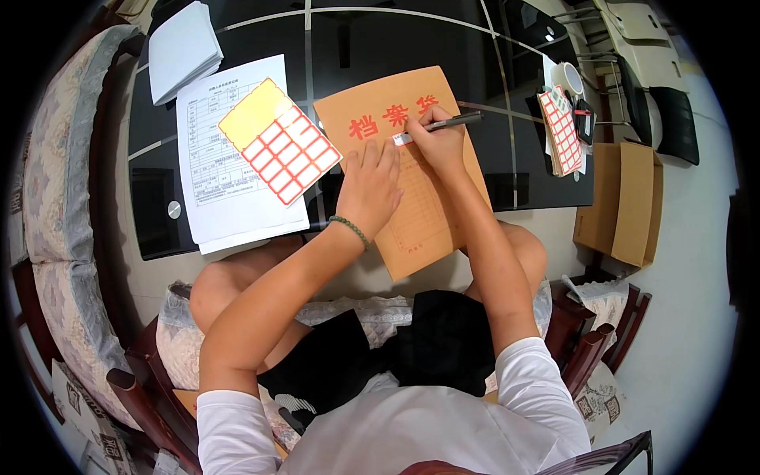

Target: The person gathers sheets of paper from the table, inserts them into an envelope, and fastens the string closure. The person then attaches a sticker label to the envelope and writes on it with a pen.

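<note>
A brown paper file envelope (423, 210) with large red characters lies across the near edge of the black glass table, its lower end jutting past the edge. My right hand (438, 142) is closed round a black pen (455, 121), with the tip side over the envelope's upper part. Below the red characters is a small white label (403, 138) with a red border, partly hidden by my hands. My left hand (369, 184) lies on the envelope with its fingers stretched out beside the label. Left of it, a sheet of red-bordered labels (289, 158) with a yellow area overlaps printed forms.
The printed forms (214, 182) lie in a stack at the left, with a white paper pile (182, 47) behind. At the table's right are a tape roll (567, 77) and more label sheets (559, 131). An open cardboard box (613, 206) stands on the floor.
</note>
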Demonstrator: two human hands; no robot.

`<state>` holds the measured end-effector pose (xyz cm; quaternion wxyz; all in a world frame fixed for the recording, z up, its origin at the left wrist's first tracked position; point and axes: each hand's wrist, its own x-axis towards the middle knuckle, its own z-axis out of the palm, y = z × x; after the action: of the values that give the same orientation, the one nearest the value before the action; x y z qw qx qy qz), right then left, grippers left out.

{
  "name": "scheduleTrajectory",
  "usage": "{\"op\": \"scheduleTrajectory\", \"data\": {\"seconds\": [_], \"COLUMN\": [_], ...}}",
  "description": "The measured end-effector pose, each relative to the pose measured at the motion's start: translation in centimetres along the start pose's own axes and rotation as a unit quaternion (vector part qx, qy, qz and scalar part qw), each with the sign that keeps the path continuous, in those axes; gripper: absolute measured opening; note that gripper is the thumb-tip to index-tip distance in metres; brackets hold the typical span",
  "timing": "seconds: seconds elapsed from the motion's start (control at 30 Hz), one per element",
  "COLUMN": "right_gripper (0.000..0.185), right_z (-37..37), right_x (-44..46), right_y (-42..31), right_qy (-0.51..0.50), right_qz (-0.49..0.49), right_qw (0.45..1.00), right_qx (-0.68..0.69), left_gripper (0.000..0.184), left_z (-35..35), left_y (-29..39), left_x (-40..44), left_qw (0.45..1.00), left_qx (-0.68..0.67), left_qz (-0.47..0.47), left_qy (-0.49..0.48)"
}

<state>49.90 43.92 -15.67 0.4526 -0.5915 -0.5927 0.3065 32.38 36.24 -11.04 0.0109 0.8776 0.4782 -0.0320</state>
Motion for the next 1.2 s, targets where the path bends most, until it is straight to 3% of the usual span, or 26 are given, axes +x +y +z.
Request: {"op": "scheduleTrajectory", "data": {"seconds": [1.2], "right_gripper": [0.026], "right_z": [0.03], "right_x": [-0.17], "right_y": [-0.37], "right_qy": [0.009], "right_qz": [-0.001], "right_qw": [1.000], "right_qx": [-0.017], "left_gripper": [0.067], "left_z": [0.27], "left_y": [0.04], "left_x": [0.00], "left_qw": [1.000], "left_qx": [0.015], "left_qz": [0.001], "left_qy": [0.011]}}
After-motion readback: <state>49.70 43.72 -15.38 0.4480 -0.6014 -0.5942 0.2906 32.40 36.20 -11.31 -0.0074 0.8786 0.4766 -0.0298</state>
